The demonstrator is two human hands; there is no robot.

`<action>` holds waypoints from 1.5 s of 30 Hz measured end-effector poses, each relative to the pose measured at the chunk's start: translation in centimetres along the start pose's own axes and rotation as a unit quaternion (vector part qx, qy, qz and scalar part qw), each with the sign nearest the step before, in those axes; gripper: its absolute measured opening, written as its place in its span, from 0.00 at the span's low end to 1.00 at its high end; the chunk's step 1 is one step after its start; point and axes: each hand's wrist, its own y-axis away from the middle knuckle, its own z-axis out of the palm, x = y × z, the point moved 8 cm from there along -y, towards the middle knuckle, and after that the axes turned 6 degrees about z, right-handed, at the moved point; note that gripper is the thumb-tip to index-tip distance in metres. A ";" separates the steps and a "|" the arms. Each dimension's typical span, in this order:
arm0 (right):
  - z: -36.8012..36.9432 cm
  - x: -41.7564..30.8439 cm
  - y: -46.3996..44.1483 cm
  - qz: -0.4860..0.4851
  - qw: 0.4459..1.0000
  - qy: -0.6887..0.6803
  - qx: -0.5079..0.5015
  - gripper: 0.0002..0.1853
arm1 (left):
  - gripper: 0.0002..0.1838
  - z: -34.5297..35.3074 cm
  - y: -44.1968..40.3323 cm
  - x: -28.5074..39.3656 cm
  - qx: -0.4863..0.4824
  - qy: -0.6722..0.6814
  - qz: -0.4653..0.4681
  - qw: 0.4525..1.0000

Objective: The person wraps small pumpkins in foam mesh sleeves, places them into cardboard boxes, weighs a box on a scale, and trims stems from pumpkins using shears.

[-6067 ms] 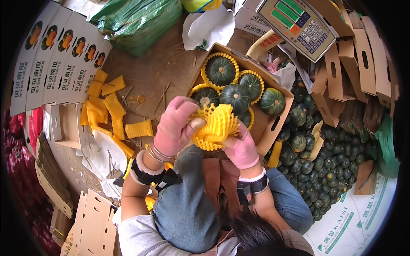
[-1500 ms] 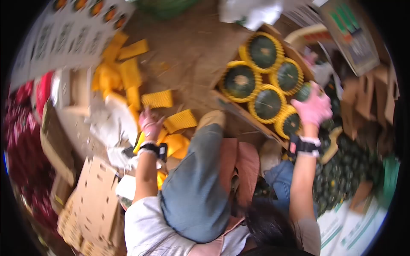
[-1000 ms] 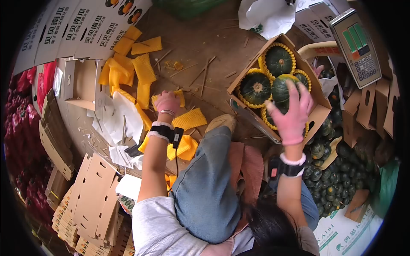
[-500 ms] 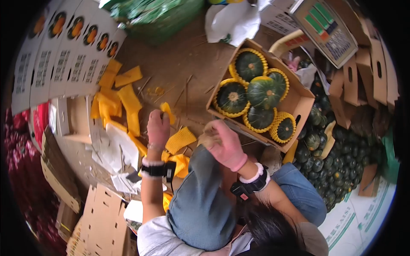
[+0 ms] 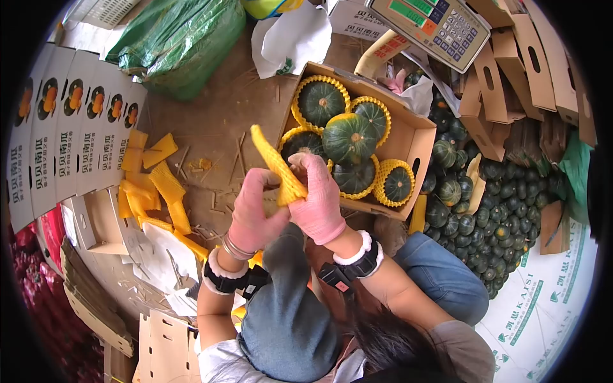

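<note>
A yellow foam net sleeve is held up between my hands, its narrow end pointing up and away from me. My left hand, in a pink glove, is closed on the sleeve's left side. My right hand, also gloved in pink, grips its lower right side. Just beyond them, a cardboard box holds several dark green squashes, most of them in yellow net sleeves. One bare squash rests on top of the others. My right fingers partly cover a sleeved squash behind them.
Loose yellow sleeves lie at the left, near white cartons. A digital scale stands at the upper right. Small green squashes are piled on the right, below folded cardboard boxes. A green plastic bag sits at the back.
My left hand has moved right with the yellow sleeve and met my right hand, which now grips it too. The view has shifted, so the surroundings appear displaced.
</note>
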 end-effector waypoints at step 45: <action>-15.0 9.8 -4.9 0.137 0.982 0.125 -0.024 0.10 | 0.10 8.7 -7.7 -0.9 -0.015 -0.077 0.042 0.996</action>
